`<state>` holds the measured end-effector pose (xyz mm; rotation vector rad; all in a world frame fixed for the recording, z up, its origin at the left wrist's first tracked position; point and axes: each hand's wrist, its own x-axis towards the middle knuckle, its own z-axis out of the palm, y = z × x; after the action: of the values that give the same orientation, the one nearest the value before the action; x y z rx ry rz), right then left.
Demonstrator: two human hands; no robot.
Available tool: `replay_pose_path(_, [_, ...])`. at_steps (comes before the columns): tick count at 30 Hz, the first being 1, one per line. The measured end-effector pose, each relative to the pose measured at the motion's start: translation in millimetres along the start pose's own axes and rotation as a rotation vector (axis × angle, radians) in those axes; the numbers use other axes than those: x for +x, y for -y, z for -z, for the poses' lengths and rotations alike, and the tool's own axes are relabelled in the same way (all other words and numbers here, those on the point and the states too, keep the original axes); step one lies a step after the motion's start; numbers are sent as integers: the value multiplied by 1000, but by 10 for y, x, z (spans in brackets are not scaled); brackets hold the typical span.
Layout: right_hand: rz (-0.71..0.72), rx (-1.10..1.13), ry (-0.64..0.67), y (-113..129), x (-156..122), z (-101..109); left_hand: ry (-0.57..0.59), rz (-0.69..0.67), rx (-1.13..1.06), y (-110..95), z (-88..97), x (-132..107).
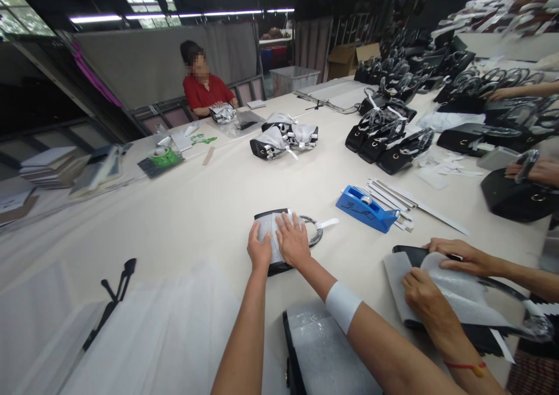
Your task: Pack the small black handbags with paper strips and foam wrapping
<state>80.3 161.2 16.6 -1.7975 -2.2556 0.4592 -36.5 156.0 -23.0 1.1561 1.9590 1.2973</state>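
A small black handbag wrapped in white foam sheet lies on the table in front of me. My left hand presses on its left part, fingers together and flat. Beside it, my right hand lies spread on the white wrap. The bag's wrapped handle sticks out to the right. Neither hand grips anything. Another black bag covered in foam sits close under my right forearm, which wears a white band.
A blue tape dispenser and white strips lie to the right. A co-worker's hands wrap another bag at right. Several black bags fill the far right. A person in red sits across. Black scissors lie at left.
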Motion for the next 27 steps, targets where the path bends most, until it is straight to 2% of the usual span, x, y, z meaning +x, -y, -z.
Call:
replay_pose_path(6, [13,62,47,-62,20,50,1,13,3,15,13,24])
replay_pose_path(11, [10,257,119,-148,43,132,29,-1,-10,36,47,48])
replay_pose_path(18, [-24,471,191,-238,106,183,229,94,-62,5,227,99])
replay_pose_path(21, [-42,508,197,-240,115,197,257,127,-71,-70,282,-3])
replay_pose_path(27, [-40,540,210,-235,92,246,163,111,84,-98,198,-334])
